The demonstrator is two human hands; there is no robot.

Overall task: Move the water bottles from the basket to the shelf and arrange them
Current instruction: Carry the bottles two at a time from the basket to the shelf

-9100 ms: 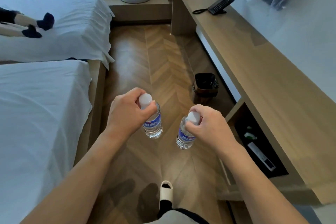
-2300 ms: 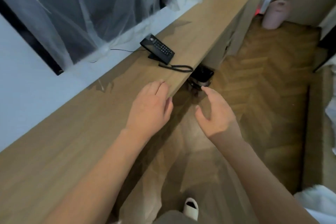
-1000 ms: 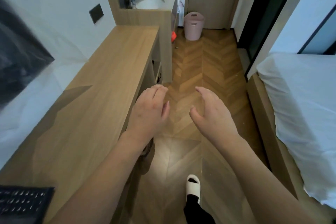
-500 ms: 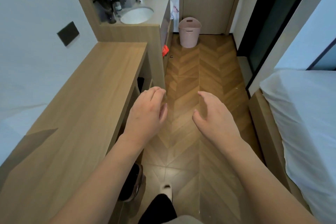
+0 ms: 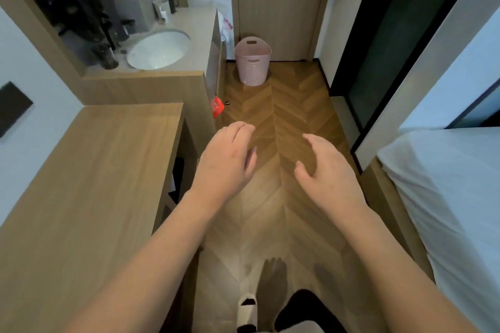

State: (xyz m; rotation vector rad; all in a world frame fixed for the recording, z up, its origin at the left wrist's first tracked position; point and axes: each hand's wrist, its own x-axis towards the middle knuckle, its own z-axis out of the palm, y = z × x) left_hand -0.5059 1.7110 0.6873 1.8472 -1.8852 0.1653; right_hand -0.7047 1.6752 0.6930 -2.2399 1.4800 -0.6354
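A pale pink plastic basket with cut-out handles (image 5: 252,61) is standing on the herringbone wood floor (image 5: 286,121) in the upper middle of the frame, just right of the sink counter (image 5: 189,43); no water bottles are showing. Below centre, the left hand (image 5: 226,163) and right hand (image 5: 326,170) are hanging loosely spread, gripping nothing. The likely step is fetching more bottles: walking straight ahead and reaching down into the basket should serve best.
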